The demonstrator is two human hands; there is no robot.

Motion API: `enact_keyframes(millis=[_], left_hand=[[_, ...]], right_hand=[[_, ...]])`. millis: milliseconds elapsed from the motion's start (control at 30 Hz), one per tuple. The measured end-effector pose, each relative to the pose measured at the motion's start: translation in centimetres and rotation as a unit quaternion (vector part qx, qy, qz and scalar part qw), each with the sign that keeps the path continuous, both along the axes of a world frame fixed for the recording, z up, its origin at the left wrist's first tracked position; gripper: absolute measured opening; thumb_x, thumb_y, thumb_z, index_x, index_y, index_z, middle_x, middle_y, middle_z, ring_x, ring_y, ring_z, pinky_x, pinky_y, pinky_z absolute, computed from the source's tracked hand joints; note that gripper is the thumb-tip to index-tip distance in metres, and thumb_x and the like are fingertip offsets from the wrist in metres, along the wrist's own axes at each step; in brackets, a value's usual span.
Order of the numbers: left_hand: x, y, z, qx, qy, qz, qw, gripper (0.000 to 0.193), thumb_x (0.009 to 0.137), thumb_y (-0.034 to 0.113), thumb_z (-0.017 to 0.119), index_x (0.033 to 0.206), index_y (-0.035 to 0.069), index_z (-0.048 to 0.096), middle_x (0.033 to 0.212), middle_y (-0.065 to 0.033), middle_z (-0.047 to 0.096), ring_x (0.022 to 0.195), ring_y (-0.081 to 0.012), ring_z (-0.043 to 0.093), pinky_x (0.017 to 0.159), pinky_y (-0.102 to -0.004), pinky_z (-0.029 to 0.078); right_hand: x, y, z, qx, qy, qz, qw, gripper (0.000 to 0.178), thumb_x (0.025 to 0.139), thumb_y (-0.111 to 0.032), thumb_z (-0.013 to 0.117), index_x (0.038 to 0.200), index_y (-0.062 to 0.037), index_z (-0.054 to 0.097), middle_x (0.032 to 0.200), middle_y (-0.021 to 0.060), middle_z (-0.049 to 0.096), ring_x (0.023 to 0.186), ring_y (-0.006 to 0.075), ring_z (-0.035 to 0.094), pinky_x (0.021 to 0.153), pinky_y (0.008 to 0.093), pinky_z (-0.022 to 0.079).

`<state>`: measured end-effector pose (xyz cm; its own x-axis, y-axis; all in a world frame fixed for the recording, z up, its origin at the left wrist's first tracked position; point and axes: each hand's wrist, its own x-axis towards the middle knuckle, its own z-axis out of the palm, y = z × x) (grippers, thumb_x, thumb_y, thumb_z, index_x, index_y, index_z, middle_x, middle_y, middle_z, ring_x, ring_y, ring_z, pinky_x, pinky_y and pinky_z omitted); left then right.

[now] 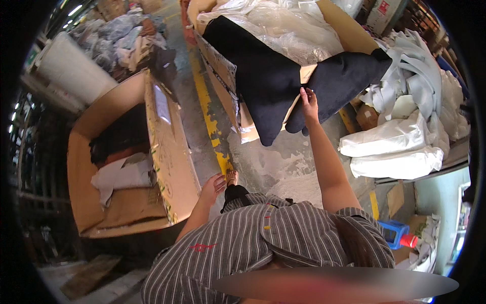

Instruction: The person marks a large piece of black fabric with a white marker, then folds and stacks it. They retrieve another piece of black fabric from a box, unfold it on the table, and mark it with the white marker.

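A large piece of black fabric [266, 76] hangs over the near rim of a big cardboard box [216, 66], spreading in two flaps with a gap between them. My right hand [310, 104] reaches forward and pinches the fabric at that gap, where the box's edge shows through. Low beside my body, my left hand [212, 188] holds nothing, its fingers apart. It is nearest to a second open cardboard box [172, 152] on the left. Inside that one lie dark material [121, 134] and crumpled pale sheets [121, 177].
Clear plastic bags [293, 30] fill the big box. White wrapped bundles [395, 152] and pale scrap sheets [417, 76] are piled at right. A large white roll [76, 71] stands at left, near heaped bags [119, 38]. A yellow line [205, 101] marks the floor. A blue container [392, 234] is at lower right.
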<state>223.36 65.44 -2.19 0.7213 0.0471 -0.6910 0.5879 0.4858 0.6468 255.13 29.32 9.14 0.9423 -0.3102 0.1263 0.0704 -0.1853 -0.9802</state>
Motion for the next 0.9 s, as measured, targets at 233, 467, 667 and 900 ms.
enact_keyframes(millis=[233,467,667,900], left_hand=[[19.4,4.1,4.1,0.003,-0.049,-0.166,0.985,0.047,0.099,0.043,0.052,0.136,0.014,0.055,0.133,-0.0022,0.062,0.119,-0.018,0.057,0.099,-0.0347,0.044],[28.0,1.6,12.5,-0.167,-0.201,-0.382,0.886,0.07,0.098,0.06,0.048,0.145,0.007,0.047,0.145,-0.0098,0.053,0.137,-0.0239,0.046,0.114,-0.0407,0.035],[27.4,-4.6,13.7,-0.492,-0.22,-0.351,0.766,0.113,0.08,0.089,0.04,0.157,0.008,0.026,0.16,-0.0101,0.033,0.145,-0.0314,0.034,0.119,-0.0531,0.027],[20.4,-20.5,22.5,-0.298,-0.158,-0.232,0.912,0.08,0.089,0.067,0.056,0.146,0.011,0.048,0.15,-0.0114,0.048,0.134,-0.0339,0.049,0.115,-0.0536,0.036]], right_hand=[[-0.9,5.2,2.4,-0.001,-0.016,-0.012,1.0,0.055,0.09,-0.028,0.077,0.129,0.0057,0.057,0.12,0.0141,0.068,0.112,0.0198,0.061,0.1,0.0314,0.045],[-11.0,3.8,23.1,-0.402,-0.045,-0.029,0.914,0.03,0.086,-0.014,0.078,0.106,0.0042,0.065,0.088,0.0168,0.066,0.078,0.0162,0.059,0.073,0.0328,0.05],[-28.4,-4.1,33.4,-0.505,-0.043,-0.223,0.833,0.034,0.085,-0.008,0.076,0.113,0.0068,0.065,0.103,0.0166,0.07,0.095,0.0268,0.066,0.089,0.036,0.05],[-54.8,-4.1,32.3,-0.44,0.161,-0.412,0.782,0.04,0.074,-0.011,0.084,0.106,0.0073,0.067,0.1,0.0149,0.068,0.088,0.0235,0.065,0.083,0.0324,0.052]])
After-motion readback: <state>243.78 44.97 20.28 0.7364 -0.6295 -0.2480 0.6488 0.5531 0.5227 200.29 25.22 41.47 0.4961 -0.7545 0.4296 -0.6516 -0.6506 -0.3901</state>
